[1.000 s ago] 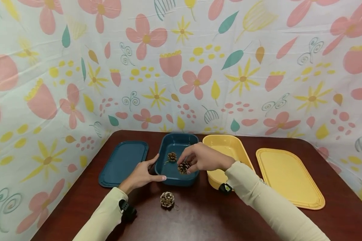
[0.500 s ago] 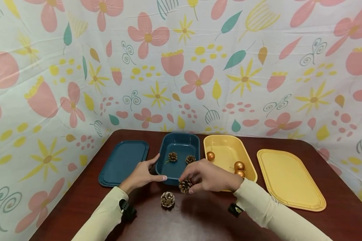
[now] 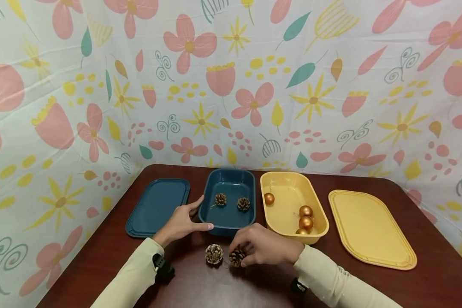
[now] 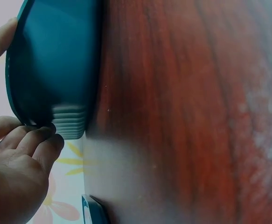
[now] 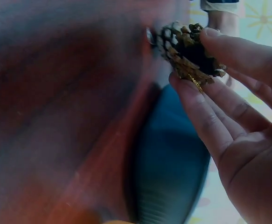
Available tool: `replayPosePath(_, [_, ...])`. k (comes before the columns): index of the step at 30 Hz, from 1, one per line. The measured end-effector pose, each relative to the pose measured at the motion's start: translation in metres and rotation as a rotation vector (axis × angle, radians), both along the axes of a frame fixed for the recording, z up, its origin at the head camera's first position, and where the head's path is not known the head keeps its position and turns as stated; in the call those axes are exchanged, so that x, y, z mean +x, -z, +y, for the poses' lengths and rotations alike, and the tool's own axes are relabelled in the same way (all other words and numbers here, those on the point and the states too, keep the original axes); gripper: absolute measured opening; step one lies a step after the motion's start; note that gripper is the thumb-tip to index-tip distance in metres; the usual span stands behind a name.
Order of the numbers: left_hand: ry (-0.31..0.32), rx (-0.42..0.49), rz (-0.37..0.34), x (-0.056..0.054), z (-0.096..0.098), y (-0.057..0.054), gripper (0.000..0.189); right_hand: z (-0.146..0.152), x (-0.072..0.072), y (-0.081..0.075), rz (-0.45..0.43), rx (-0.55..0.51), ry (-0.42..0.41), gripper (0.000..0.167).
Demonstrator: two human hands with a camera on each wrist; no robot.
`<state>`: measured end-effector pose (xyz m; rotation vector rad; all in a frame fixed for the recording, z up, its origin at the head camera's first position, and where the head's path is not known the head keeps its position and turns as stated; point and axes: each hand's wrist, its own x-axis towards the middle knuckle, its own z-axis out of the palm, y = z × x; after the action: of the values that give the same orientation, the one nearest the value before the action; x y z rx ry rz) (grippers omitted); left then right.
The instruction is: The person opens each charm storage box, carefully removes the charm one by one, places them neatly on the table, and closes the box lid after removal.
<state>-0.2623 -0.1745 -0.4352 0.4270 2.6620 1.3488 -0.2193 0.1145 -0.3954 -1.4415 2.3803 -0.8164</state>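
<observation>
My left hand (image 3: 182, 222) grips the near left corner of a blue plastic container (image 3: 231, 188), thumb along its front rim. The left wrist view shows fingers bent against the container's side (image 4: 56, 60). A brown pinecone (image 3: 236, 258) is pinched between the thumb and fingers of my right hand (image 3: 263, 248), low over the table in front of the container. From the right wrist view, a gold cord hangs off this pinecone (image 5: 187, 51). Just left of it, a pale-tipped pinecone (image 3: 214, 254) sits on the table. Two more pinecones (image 3: 220, 199) lie inside the blue container.
Right of the blue container stands a yellow container (image 3: 286, 186) with several copper-coloured balls (image 3: 306, 222). A blue lid (image 3: 159, 207) lies flat at the left, a yellow lid (image 3: 371, 229) at the right. Behind the table (image 3: 200, 291) hangs a flower-patterned cloth (image 3: 238, 145).
My right hand has carried its pinecone from over the blue container down toward the table, beside the other pinecone. The balls in the yellow container have come into view. My left hand stays put.
</observation>
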Motion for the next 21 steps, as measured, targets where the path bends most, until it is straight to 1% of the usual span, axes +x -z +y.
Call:
replayPosePath(4, [-0.001, 0.001, 0.0, -0.001, 0.0, -0.001, 0.101, -0.002, 0.0, 0.008, 0.046, 0.026, 0.009, 0.03])
replayPosePath(8, [0.0, 0.0, -0.003, -0.001, 0.001, -0.002, 0.101, -0.003, 0.002, 0.015, 0.072, 0.041, 0.023, 0.03])
replayPosePath(15, [-0.004, -0.001, -0.011, 0.0, 0.001, -0.002, 0.101, -0.006, 0.001, 0.024, 0.122, 0.015, 0.023, 0.029])
replayPosePath(21, [-0.006, -0.004, -0.013, 0.0, 0.0, -0.003, 0.101, -0.01, 0.0, 0.024, 0.104, 0.019, 0.037, 0.032])
